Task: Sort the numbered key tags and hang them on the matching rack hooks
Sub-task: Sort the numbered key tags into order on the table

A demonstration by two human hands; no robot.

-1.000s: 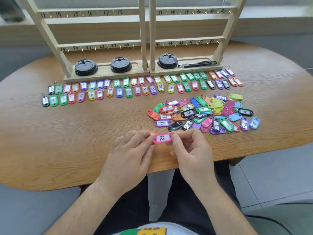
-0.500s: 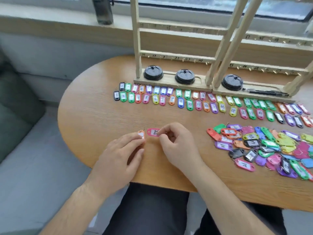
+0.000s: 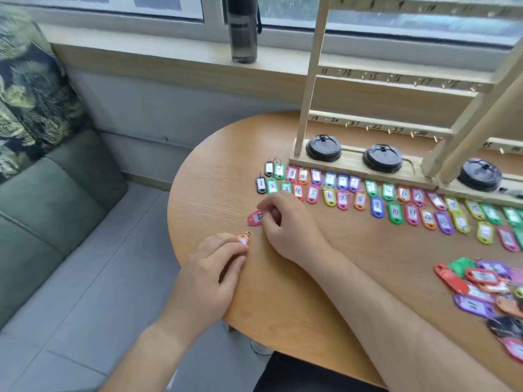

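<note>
Left hand (image 3: 209,270), right hand (image 3: 291,227): two. Black lids (image 3: 323,147): three. Bottle (image 3: 244,32): one. Key tags (image 3: 329,196): dozens.

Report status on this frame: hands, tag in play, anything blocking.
Right hand pinches pink tag, low over table. Left hand holds orange tag. Sorted rows just beyond; nothing blocking.

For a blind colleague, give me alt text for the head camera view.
The right hand pinches a pink key tag on the wooden table while the left hand holds an orange key tag. Rows of numbered tags lie before the wooden rack.
</note>
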